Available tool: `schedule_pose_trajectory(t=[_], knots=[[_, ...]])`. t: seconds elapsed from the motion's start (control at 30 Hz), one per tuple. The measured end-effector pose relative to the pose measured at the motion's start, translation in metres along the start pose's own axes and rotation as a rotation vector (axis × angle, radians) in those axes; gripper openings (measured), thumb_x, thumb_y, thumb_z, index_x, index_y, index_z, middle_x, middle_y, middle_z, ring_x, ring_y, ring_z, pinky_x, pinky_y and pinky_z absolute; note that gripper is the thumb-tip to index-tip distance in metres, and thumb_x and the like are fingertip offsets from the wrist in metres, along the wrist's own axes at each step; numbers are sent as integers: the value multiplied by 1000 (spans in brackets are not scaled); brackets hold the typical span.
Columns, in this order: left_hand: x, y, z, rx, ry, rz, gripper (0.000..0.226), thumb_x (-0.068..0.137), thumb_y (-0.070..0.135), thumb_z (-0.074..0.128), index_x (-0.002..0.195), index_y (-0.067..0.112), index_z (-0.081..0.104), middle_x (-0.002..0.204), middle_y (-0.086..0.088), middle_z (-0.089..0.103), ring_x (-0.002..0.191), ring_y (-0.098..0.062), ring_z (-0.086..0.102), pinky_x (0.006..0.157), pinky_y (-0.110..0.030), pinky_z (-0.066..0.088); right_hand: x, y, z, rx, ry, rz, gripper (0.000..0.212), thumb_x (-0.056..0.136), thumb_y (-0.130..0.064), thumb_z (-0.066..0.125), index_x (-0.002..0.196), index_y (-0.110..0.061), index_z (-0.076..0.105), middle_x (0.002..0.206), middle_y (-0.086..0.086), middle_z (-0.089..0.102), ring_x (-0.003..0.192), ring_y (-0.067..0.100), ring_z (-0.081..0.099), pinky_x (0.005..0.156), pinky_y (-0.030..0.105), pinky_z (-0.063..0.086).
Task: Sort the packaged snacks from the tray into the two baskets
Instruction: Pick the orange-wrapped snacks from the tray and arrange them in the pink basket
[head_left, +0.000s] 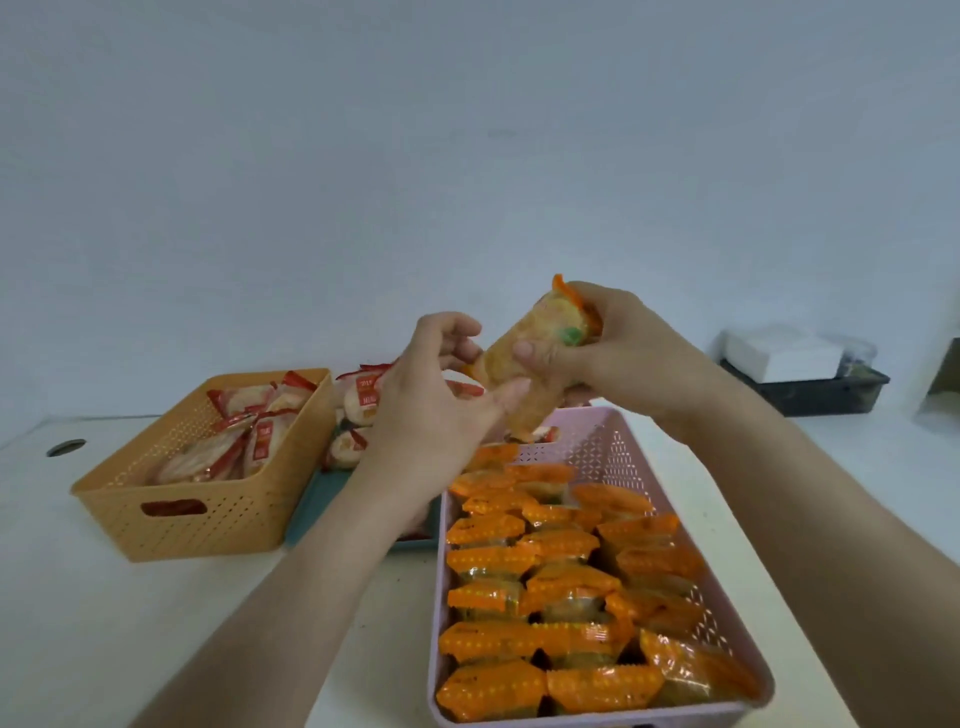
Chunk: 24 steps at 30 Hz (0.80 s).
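The orange snack packet (540, 353) is hanging in the air just above the far end of the pink basket (623, 452). The right hand (613, 353) is gripping its top end with curled fingers. The left hand (431, 405) is touching its lower end; I cannot tell if it is pinching. The packet is looking light, crinkly and slippery, so holding its sides gently seems best. Left of the pink basket, the teal tray (311, 499) is holding red packets (358, 405).

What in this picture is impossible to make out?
Head view:
tray: mostly hidden behind left arm, orange basket and pink basket; remaining snacks uncountable.
held packet: print blurred, partly covered by right hand.
pink basket: near rim cut by bottom edge.
black box, far right: contents too small.
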<state>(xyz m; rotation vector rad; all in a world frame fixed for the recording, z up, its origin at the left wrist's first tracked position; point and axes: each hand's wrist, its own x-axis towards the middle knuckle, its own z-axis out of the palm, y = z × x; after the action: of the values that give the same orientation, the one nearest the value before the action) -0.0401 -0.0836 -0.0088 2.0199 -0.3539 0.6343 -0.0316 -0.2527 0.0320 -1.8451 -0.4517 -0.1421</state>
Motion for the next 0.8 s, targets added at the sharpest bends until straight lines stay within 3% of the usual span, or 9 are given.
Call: schedule_pose_trajectory(t=[0.1, 0.17, 0.27, 0.37, 0.5, 0.6, 0.67, 0.73, 0.8], knots=[[9, -17, 5, 320, -250, 13, 31, 87, 31, 69, 116, 33, 58, 115, 14, 63, 103, -5, 60, 76, -11, 44, 5, 14, -17, -130, 117, 35, 14, 89, -25, 67, 94, -20, 55, 86, 0, 63, 74, 13, 67, 52, 20, 54], [13, -26, 12, 596, -502, 76, 36, 90, 37, 62, 126, 32, 59, 122, 10, 63, 112, -12, 58, 86, -25, 46, 9, 24, -21, -261, 41, 112, 14, 94, -31, 58, 99, -20, 52, 89, -1, 61, 78, 13, 63, 57, 23, 54], [21, -34, 18, 694, -712, 36, 27, 95, 38, 53, 118, 30, 65, 112, 5, 66, 102, -16, 60, 86, -36, 51, 16, 41, -12, -569, -130, 106, 26, 93, -38, 57, 110, -19, 49, 87, -6, 56, 80, 15, 56, 68, 26, 45], [26, -43, 18, 695, -677, 101, 18, 97, 30, 50, 98, 27, 68, 97, 5, 64, 90, -14, 59, 72, -29, 48, 19, 51, 0, -719, -167, 38, 44, 82, -43, 70, 117, -24, 54, 102, -5, 59, 91, 16, 56, 76, 27, 44], [25, -45, 11, 637, -601, 163, 7, 94, 30, 55, 96, 34, 61, 88, 14, 61, 87, -8, 59, 62, -19, 37, 21, 55, 8, -775, -260, 27, 47, 79, -40, 75, 121, -24, 59, 113, -2, 62, 102, 18, 57, 87, 33, 47], [25, -39, 7, 424, -593, 46, 34, 87, 30, 65, 119, 31, 58, 112, 12, 64, 104, -7, 58, 85, -24, 49, 20, 59, 13, -765, -283, 34, 47, 81, -43, 72, 123, -25, 61, 116, -3, 64, 107, 19, 58, 92, 36, 47], [23, -36, 8, 320, -572, -22, 55, 85, 32, 69, 135, 31, 48, 125, 10, 60, 115, -9, 56, 96, -30, 48, 18, 60, 11, -763, -354, 55, 34, 85, -43, 68, 113, -26, 64, 98, -5, 66, 88, 13, 60, 77, 28, 47], [22, -34, 14, 402, -595, 57, 53, 86, 36, 68, 135, 35, 49, 126, 11, 61, 115, -10, 57, 96, -32, 49, 19, 57, 5, -739, -443, 94, 22, 88, -37, 66, 104, -21, 66, 89, -1, 68, 72, 10, 59, 71, 26, 49], [22, -32, 19, 495, -577, 128, 46, 87, 37, 66, 132, 34, 54, 121, 11, 63, 110, -11, 58, 90, -30, 49, 19, 50, -1, -745, -504, 139, 23, 89, -31, 65, 108, -19, 66, 97, 2, 70, 81, 14, 64, 80, 31, 54]])
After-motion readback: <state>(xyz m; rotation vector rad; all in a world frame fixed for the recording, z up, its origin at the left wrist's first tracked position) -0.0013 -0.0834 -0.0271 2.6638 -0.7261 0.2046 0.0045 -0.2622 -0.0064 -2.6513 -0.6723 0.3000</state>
